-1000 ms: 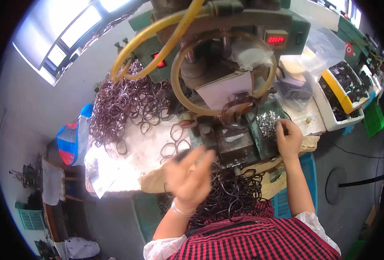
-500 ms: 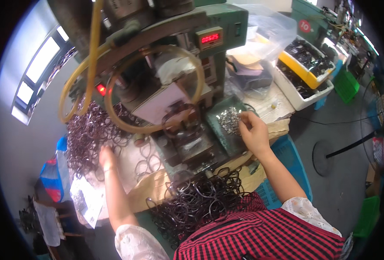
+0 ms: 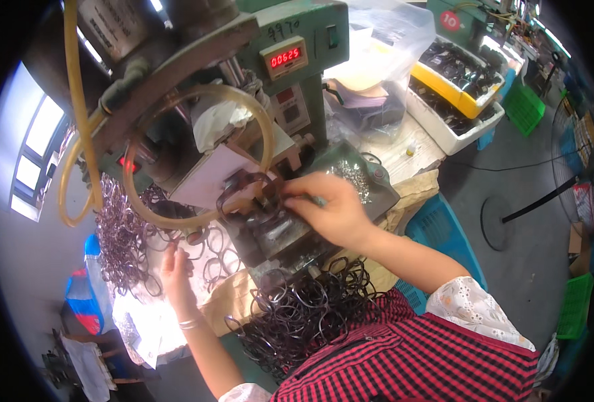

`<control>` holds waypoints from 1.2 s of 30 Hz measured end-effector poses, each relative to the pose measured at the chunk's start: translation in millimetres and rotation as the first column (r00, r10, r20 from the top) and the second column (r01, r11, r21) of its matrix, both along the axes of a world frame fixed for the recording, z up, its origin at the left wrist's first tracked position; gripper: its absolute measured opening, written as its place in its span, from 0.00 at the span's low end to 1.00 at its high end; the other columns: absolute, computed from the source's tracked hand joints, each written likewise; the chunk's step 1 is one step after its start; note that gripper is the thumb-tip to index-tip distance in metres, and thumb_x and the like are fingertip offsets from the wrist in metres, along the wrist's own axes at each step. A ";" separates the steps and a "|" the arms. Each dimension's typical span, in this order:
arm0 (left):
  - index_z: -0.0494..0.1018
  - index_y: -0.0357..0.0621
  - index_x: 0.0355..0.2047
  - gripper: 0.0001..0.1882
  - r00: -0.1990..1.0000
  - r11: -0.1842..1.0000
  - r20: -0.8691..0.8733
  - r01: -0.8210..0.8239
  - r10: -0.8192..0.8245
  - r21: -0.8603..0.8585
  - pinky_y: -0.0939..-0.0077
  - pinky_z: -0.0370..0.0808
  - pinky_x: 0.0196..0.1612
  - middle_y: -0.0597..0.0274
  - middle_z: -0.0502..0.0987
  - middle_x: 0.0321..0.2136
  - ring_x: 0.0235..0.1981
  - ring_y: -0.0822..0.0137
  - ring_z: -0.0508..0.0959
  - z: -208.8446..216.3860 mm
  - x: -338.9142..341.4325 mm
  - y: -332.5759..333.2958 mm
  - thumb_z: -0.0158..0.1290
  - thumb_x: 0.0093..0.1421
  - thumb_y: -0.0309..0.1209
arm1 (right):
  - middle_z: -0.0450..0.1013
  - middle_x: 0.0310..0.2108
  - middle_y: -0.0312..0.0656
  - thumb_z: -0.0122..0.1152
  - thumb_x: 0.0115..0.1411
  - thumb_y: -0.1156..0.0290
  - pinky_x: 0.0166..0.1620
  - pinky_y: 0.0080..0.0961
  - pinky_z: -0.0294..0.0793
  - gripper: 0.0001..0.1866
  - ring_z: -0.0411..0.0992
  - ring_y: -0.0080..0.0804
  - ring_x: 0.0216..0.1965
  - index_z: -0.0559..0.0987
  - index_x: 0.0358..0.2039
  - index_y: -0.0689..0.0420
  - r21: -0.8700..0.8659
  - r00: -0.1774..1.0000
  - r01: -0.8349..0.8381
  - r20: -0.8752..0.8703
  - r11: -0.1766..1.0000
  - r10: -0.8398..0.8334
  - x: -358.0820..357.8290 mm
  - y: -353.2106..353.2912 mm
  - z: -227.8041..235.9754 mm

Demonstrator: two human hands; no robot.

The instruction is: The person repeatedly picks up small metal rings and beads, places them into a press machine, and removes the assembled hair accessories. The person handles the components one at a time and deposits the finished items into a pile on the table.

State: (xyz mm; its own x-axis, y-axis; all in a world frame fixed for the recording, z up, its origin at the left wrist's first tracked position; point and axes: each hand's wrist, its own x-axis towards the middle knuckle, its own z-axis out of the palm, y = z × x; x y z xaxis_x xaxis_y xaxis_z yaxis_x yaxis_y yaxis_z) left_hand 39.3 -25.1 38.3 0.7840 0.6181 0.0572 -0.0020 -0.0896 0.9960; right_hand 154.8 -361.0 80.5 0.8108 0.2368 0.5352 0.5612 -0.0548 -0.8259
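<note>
My right hand point(image 3: 330, 208) is at the press fixture point(image 3: 280, 231), thumb and fingers pinched together beside a dark band-like loop point(image 3: 233, 194) that sits on it. Whatever lies between those fingertips is too small to make out. Just behind that hand, a green metal tray point(image 3: 387, 195) holds many small shiny metal pieces point(image 3: 350, 175). Over the left of the table, my left hand point(image 3: 175, 273) is closed, with a thin dark ring seemingly pinched at its fingertips, next to a heap of dark glossy rings point(image 3: 119, 238).
The green press point(image 3: 324, 43) with a red display and a looping yellowish hose point(image 3: 270, 127) stands ahead. More dark rings point(image 3: 304, 315) are piled at my lap. White and yellow boxes point(image 3: 461, 100) of dark parts stand at right, a blue basket point(image 3: 451, 234) below, a fan stand point(image 3: 538, 201) beyond.
My right hand has moved left from the tray of metal pieces to the press fixture. My left hand has come away from the heap, fingers now pointing up. The view has shifted slightly.
</note>
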 end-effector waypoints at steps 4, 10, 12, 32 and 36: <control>0.77 0.36 0.53 0.16 0.989 0.993 0.101 -0.113 0.111 0.017 0.88 0.64 0.23 0.65 0.80 0.30 0.22 0.80 0.72 -10.8 -1.4 -38.6 0.56 0.67 0.27 | 0.79 0.35 0.39 0.65 0.57 0.79 0.48 0.23 0.74 0.15 0.77 0.25 0.40 0.81 0.47 0.62 0.277 0.934 -0.083 -0.312 0.957 0.171 -6.5 18.6 -11.0; 0.76 0.35 0.53 0.15 0.971 0.966 0.198 -0.175 0.137 0.188 0.86 0.67 0.22 0.60 0.82 0.31 0.21 0.78 0.74 11.4 6.4 -68.4 0.55 0.69 0.29 | 0.78 0.35 0.37 0.64 0.57 0.82 0.47 0.19 0.73 0.23 0.75 0.19 0.40 0.75 0.55 0.63 0.412 0.834 -0.145 -0.438 0.900 0.334 -13.4 19.9 -4.0; 0.74 0.35 0.55 0.16 0.933 0.942 0.317 -0.248 0.170 0.225 0.85 0.69 0.24 0.59 0.81 0.32 0.22 0.77 0.74 29.2 3.3 -80.6 0.53 0.70 0.29 | 0.78 0.36 0.37 0.63 0.57 0.82 0.48 0.19 0.73 0.24 0.75 0.19 0.40 0.74 0.55 0.64 0.432 0.822 -0.169 -0.434 0.886 0.369 -17.0 23.2 4.9; 0.79 0.35 0.41 0.17 0.851 0.384 0.266 -0.082 -0.453 0.920 0.74 0.74 0.29 0.53 0.79 0.30 0.24 0.64 0.77 75.4 27.7 -164.0 0.56 0.51 0.10 | 0.77 0.48 0.48 0.69 0.49 0.74 0.56 0.42 0.73 0.06 0.71 0.51 0.56 0.81 0.29 0.57 -0.431 0.871 0.479 0.340 0.764 -0.355 41.8 -64.7 -88.0; 0.79 0.36 0.41 0.19 0.854 0.398 0.283 -0.098 -0.438 0.912 0.71 0.74 0.30 0.51 0.78 0.28 0.26 0.58 0.77 74.4 25.4 -161.1 0.56 0.48 0.10 | 0.78 0.33 0.44 0.69 0.50 0.73 0.44 0.40 0.74 0.05 0.75 0.46 0.41 0.82 0.28 0.56 -0.384 0.870 0.485 0.304 0.786 -0.389 38.5 -51.9 -69.7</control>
